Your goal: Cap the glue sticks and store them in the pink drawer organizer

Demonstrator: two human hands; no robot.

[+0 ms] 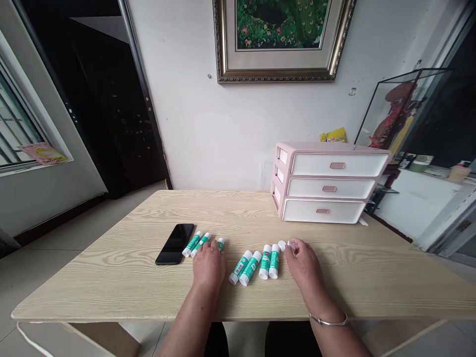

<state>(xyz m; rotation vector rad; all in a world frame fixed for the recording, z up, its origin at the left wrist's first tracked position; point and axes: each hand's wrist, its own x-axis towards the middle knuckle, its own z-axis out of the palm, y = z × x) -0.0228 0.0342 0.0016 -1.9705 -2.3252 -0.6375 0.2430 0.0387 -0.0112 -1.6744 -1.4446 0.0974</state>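
Note:
Several green-and-white glue sticks lie on the wooden table. My left hand (208,263) is palm down with curled fingers, closed on a glue stick (220,244) whose end shows beside the index finger. Just left of that hand are two more glue sticks (192,244), lying tilted side by side. Between my hands rest a slanted pair of glue sticks (240,267) and a more upright-pointing pair (274,261). My right hand (304,263) wears a silver bangle and pinches a small white piece (290,245), partly hidden by its fingers. A white round cap (281,245) lies against it.
A black phone (175,244) lies left of the glue sticks. At the back right of the table (111,282) stands a pink-and-white drawer unit (330,186), with a yellow packet (333,135) on or behind its top. A framed picture (278,74) hangs on the wall.

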